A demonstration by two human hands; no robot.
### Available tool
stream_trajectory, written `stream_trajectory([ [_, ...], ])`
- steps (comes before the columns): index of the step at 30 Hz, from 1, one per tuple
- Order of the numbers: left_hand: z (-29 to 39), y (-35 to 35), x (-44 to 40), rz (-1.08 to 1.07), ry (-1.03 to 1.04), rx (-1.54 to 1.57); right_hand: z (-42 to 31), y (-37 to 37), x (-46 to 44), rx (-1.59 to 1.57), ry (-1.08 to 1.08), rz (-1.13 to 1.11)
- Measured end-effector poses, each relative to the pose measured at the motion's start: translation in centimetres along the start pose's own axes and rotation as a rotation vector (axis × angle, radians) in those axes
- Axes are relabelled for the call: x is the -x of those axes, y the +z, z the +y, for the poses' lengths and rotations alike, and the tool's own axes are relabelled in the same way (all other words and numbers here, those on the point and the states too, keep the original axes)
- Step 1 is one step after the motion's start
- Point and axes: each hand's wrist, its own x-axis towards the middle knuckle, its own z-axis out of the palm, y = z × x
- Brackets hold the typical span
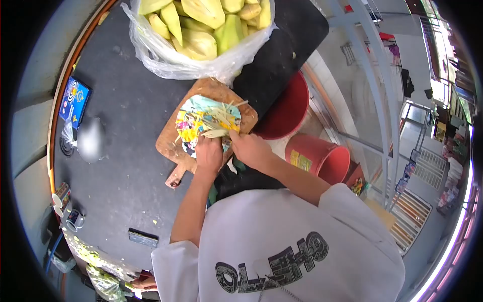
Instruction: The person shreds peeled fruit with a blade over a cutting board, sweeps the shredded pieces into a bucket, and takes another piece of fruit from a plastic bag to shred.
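My left hand (209, 152) is closed at the near side of a wooden cutting board (168, 138), with a pale green fruit slice (216, 133) at its fingertips. Right beside it, my right hand (250, 149) has its fingers curled at the same slice; whether it holds anything else is hidden. Under the fingers lies a colourful printed sheet (188, 123) on the board. Thin pale strips (221, 117) are heaped on that sheet. Just beyond the board, a clear plastic bag (166, 65) holds several large peeled yellow-green fruits (204, 15).
A dark table (126, 186) bears a phone (143, 237), mugs (75, 220), a blue box (75, 102) and a blurred whitish object (91, 140). Red buckets (332, 163) stand off the table's right edge. Another person's hand (146, 284) shows at the lower left, near a plastic bag (105, 284).
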Motion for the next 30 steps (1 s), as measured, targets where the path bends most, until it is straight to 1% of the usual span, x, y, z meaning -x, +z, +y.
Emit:
stream_trajectory([
  [1,0.0,0.0,1.0,-0.021,-0.002,0.009,-0.9,-0.3,0.9,-0.021,-0.019,0.033],
  [2,-0.3,0.3,1.2,-0.088,-0.054,0.025,-0.4,0.5,0.9,-0.023,-0.015,0.031],
  [3,-0.4,0.3,0.9,-0.149,-0.103,0.041,0.2,0.9,0.4,0.001,0.013,-0.004],
  [4,-0.1,0.0,1.0,-0.155,-0.098,0.044,0.4,1.3,0.5,0.021,0.046,-0.041],
  [6,0.1,-0.3,0.1,-0.140,-0.067,-0.032,0.3,0.6,0.1,0.003,0.024,-0.015],
  [7,0.1,-0.3,0.1,-0.096,-0.031,-0.024,-0.2,0.0,0.0,-0.026,0.007,0.000],
  [8,0.1,-0.3,0.6,-0.111,-0.032,-0.019,-0.7,0.1,0.7,-0.066,0.012,0.002],
  [9,-0.1,-0.2,0.9,-0.114,-0.033,-0.014,-0.8,0.6,1.2,-0.075,0.026,-0.009],
  [11,-0.1,0.0,0.8,-0.096,-0.028,-0.014,-0.3,1.0,0.4,-0.014,0.087,-0.110],
  [13,0.7,-1.1,0.0,-0.138,-0.072,0.007,-0.2,1.0,0.9,-0.032,0.084,-0.098],
  [14,0.4,-0.9,-0.6,-0.119,-0.076,0.001,0.1,0.9,0.6,-0.046,0.070,-0.089],
  [16,0.1,-0.7,0.4,-0.074,-0.017,0.029,-0.6,1.1,1.3,-0.063,0.060,-0.072],
  [19,0.0,-0.5,0.6,-0.075,-0.007,0.013,-0.3,1.2,1.2,-0.125,0.030,-0.032],
  [21,0.2,-0.9,-0.3,-0.059,-0.017,0.004,-0.2,0.4,0.7,0.007,0.063,-0.092],
  [22,0.2,-1.0,-0.5,-0.026,-0.021,0.022,-0.3,0.2,-0.1,0.012,0.050,-0.086],
  [24,0.4,-0.9,1.2,-0.042,-0.022,0.065,-1.1,0.6,0.7,-0.122,-0.039,0.043],
  [25,-0.5,-0.1,1.6,-0.092,-0.019,0.029,-1.2,0.3,0.6,-0.106,0.003,0.001],
  [26,-1.3,0.7,1.7,-0.134,-0.014,-0.009,-0.4,0.9,0.6,-0.101,0.002,0.007],
  [27,-0.4,-0.6,1.0,-0.130,-0.018,0.028,-0.1,1.3,0.7,-0.103,0.025,-0.017],
  [28,-0.6,-0.3,1.2,-0.123,-0.018,0.026,0.3,1.6,0.6,-0.102,0.043,-0.041],
  [30,-1.1,0.4,1.2,-0.066,0.023,-0.007,-0.3,1.1,0.2,-0.098,0.004,0.005],
])
